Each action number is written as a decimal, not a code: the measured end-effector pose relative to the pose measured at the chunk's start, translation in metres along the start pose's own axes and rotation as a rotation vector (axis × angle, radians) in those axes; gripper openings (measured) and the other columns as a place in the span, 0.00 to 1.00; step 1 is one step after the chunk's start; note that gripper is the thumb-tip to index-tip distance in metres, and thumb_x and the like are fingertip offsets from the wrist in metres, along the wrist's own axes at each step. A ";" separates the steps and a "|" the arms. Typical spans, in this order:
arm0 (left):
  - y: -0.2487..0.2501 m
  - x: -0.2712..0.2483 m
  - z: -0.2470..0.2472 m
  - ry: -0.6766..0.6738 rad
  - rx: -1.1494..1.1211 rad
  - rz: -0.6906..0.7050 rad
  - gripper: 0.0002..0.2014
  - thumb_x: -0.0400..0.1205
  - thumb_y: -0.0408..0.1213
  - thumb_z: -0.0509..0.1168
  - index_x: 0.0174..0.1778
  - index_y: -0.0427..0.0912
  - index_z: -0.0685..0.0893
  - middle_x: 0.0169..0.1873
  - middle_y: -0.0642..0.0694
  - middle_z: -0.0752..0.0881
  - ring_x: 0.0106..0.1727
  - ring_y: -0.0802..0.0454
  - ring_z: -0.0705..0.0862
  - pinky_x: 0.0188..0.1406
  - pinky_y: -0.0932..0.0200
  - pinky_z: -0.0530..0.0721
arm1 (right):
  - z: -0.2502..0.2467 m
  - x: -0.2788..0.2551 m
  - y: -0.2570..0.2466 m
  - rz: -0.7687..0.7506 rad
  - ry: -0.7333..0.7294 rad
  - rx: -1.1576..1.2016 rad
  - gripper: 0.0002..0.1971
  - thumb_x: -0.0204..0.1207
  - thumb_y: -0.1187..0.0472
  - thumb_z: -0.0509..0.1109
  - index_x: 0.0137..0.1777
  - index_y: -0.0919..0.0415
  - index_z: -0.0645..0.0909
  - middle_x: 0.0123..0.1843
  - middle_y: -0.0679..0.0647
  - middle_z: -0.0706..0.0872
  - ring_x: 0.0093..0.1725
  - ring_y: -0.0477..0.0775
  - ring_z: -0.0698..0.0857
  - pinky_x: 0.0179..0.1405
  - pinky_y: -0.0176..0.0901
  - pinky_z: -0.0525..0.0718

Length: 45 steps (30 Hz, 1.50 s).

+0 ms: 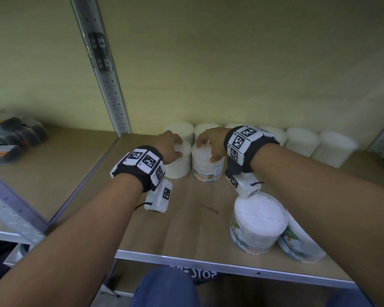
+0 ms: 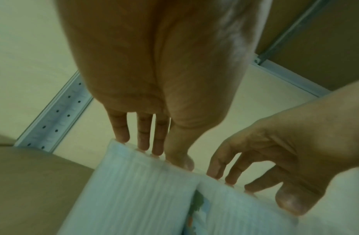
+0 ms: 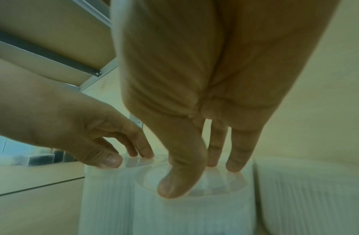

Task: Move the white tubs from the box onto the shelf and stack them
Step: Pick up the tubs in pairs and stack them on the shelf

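Note:
Two white tubs of cotton buds stand side by side on the wooden shelf (image 1: 142, 229), in front of a back row of like tubs (image 1: 302, 140). My left hand (image 1: 176, 148) grips the left tub (image 1: 177, 167) from above, thumb at the near rim and fingers on the lid. In the same way my right hand (image 1: 205, 150) holds the right tub (image 1: 206, 167), which has a coloured label. The left wrist view shows the left hand (image 2: 154, 152) on its tub (image 2: 134, 190). The right wrist view shows the right hand (image 3: 196, 178) spanning the clear lid of its tub (image 3: 184, 214). No box is in view.
Two more tubs (image 1: 259, 222) (image 1: 297, 242) stand at the shelf's front right, under my right forearm. A perforated metal post (image 1: 111, 85) divides this bay from the left one, where dark packs (image 1: 11, 134) lie. The shelf's metal front edge (image 1: 186, 260) runs below.

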<state>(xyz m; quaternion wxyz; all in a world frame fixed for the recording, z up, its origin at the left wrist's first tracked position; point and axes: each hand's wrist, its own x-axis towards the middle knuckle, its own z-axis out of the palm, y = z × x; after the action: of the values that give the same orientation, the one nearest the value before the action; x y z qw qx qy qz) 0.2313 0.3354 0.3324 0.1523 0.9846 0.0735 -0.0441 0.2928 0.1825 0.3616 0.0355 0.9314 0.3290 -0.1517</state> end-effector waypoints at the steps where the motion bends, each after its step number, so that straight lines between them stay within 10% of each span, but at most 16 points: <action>1: -0.001 0.000 -0.001 -0.012 -0.025 0.006 0.24 0.83 0.38 0.64 0.76 0.43 0.71 0.76 0.43 0.68 0.75 0.44 0.71 0.70 0.56 0.71 | 0.001 0.000 0.000 0.003 0.010 -0.003 0.32 0.71 0.64 0.77 0.75 0.54 0.72 0.75 0.53 0.74 0.71 0.57 0.77 0.66 0.45 0.76; 9: -0.004 0.002 -0.019 -0.114 -0.121 0.060 0.29 0.77 0.17 0.53 0.70 0.45 0.78 0.72 0.43 0.74 0.74 0.46 0.73 0.60 0.60 0.73 | 0.001 -0.002 -0.001 0.038 0.046 -0.045 0.34 0.72 0.61 0.77 0.78 0.56 0.69 0.76 0.54 0.73 0.72 0.57 0.76 0.69 0.45 0.75; 13: -0.005 0.006 -0.006 0.134 -0.089 0.011 0.17 0.81 0.37 0.64 0.66 0.41 0.78 0.66 0.39 0.75 0.68 0.41 0.76 0.62 0.54 0.75 | -0.002 -0.004 -0.002 0.040 0.032 -0.055 0.34 0.74 0.60 0.75 0.79 0.57 0.67 0.78 0.55 0.72 0.74 0.57 0.75 0.69 0.43 0.74; 16: -0.001 0.007 0.005 0.117 0.119 -0.074 0.29 0.80 0.57 0.63 0.70 0.40 0.75 0.68 0.38 0.73 0.69 0.39 0.73 0.67 0.47 0.75 | -0.001 -0.003 -0.002 0.044 0.042 -0.043 0.34 0.73 0.62 0.75 0.79 0.57 0.69 0.77 0.55 0.73 0.72 0.57 0.77 0.66 0.42 0.75; 20: 0.002 0.009 0.008 0.092 0.188 -0.066 0.32 0.80 0.59 0.62 0.72 0.38 0.73 0.70 0.36 0.72 0.70 0.38 0.72 0.68 0.47 0.73 | -0.001 -0.003 -0.002 0.039 0.029 -0.039 0.33 0.74 0.62 0.75 0.79 0.58 0.68 0.77 0.54 0.73 0.72 0.57 0.77 0.66 0.42 0.75; 35: 0.004 -0.001 -0.020 -0.124 0.044 0.036 0.29 0.80 0.19 0.54 0.75 0.46 0.73 0.80 0.44 0.63 0.80 0.44 0.65 0.67 0.57 0.72 | -0.001 -0.003 0.001 0.009 0.032 -0.056 0.34 0.73 0.60 0.76 0.78 0.58 0.69 0.77 0.55 0.73 0.72 0.57 0.77 0.67 0.43 0.75; 39: 0.005 0.006 -0.012 0.061 0.021 -0.048 0.19 0.82 0.39 0.64 0.70 0.43 0.76 0.71 0.39 0.70 0.72 0.40 0.73 0.69 0.50 0.75 | -0.002 -0.004 0.001 0.010 0.022 -0.052 0.33 0.74 0.61 0.75 0.79 0.59 0.68 0.78 0.55 0.72 0.73 0.57 0.76 0.67 0.42 0.74; 45: 0.006 0.008 0.007 0.073 0.181 -0.093 0.32 0.80 0.59 0.62 0.73 0.39 0.73 0.70 0.35 0.73 0.71 0.38 0.73 0.70 0.47 0.73 | -0.005 -0.004 0.000 0.000 -0.019 -0.048 0.31 0.76 0.62 0.73 0.78 0.62 0.69 0.77 0.56 0.73 0.73 0.57 0.77 0.67 0.42 0.75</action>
<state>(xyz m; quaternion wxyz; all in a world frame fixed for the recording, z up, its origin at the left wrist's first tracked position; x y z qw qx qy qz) 0.2395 0.3282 0.3269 0.0580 0.9908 0.1201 -0.0217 0.2911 0.1807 0.3673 0.0609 0.9288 0.3322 -0.1524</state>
